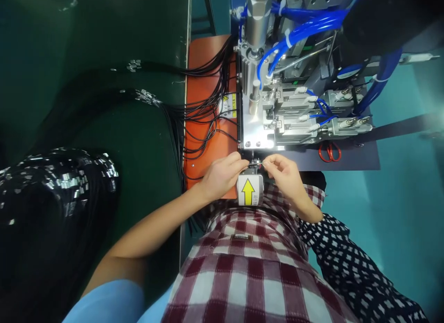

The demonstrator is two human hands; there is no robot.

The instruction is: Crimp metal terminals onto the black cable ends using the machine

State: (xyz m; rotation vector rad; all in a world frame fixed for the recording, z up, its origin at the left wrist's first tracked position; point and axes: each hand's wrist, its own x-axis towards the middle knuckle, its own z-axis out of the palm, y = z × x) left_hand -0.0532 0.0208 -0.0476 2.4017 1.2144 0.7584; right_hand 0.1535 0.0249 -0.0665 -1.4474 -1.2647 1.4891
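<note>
The left hand [225,172] and right hand [283,174] meet near the centre of the frame, thumb and fingertips of each pinched on a slender piece [255,164]. This piece lies at the front edge of the machine [258,124], just above the arrow label [257,183]; its exact form is too small to tell.

CAUTION: The hold is by fingertips only. A loosened pinch or unequal pull could let the piece slip or sit askew. The fingers are close to the machine's front parts — any movement of the mechanism there could catch them. The black cables [208,108] cross one another left of the machine; a tug on one could drag or tangle its neighbours. The blue tubes [305,29] at upper right could be snagged by a raised arm.

Surface: an orange plate [204,149] lies left of the machine, bearing the cables. A dark green tabletop [138,138] fills the left of the frame, with a large cable bundle [69,184] at lower left — many bright metal ends showing. Right of centre, red-handled scissors [330,152] rest on a dark mat [364,158].

Room: a teal floor [391,216] extends along the right side.
</note>
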